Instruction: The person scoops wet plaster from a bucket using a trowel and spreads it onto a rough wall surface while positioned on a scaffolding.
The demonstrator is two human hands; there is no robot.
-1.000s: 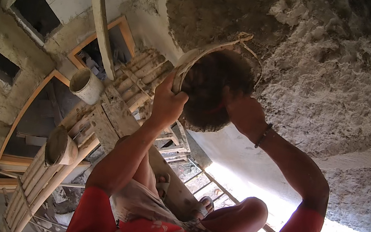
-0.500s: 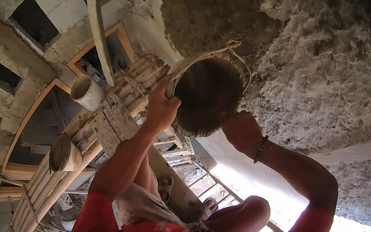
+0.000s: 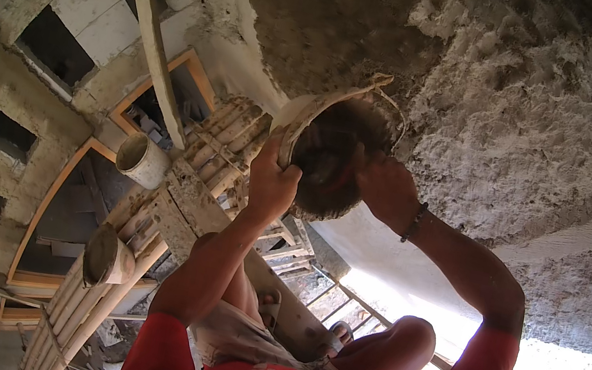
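A pale, mortar-crusted bucket (image 3: 294,116) is tilted so that its mouth faces me, close to the plastered wall. My left hand (image 3: 271,185) is closed round its left rim, thumb over the edge. Dark wet mortar (image 3: 325,198) shows inside and along the lower lip. Over the right part of the mouth is my right hand (image 3: 387,191), with its fingers curled. A blurred dark shape lies in the bucket beside those fingers, and what they grip cannot be made out. Behind the bucket, a smooth dark patch of plaster (image 3: 326,16) borders rough, lumpy plaster (image 3: 513,120).
Two more mortar-stained buckets, an upright one (image 3: 144,162) and a tilted one (image 3: 114,262), stand at left by bamboo poles (image 3: 91,315) and a plank (image 3: 182,204). A long wooden pole (image 3: 148,24) slants above them. My bent legs are below; a ladder-like wooden frame (image 3: 346,305) lies beyond.
The bucket and my left hand have shifted slightly right. My right hand has moved a little up and further over the bucket's mouth.
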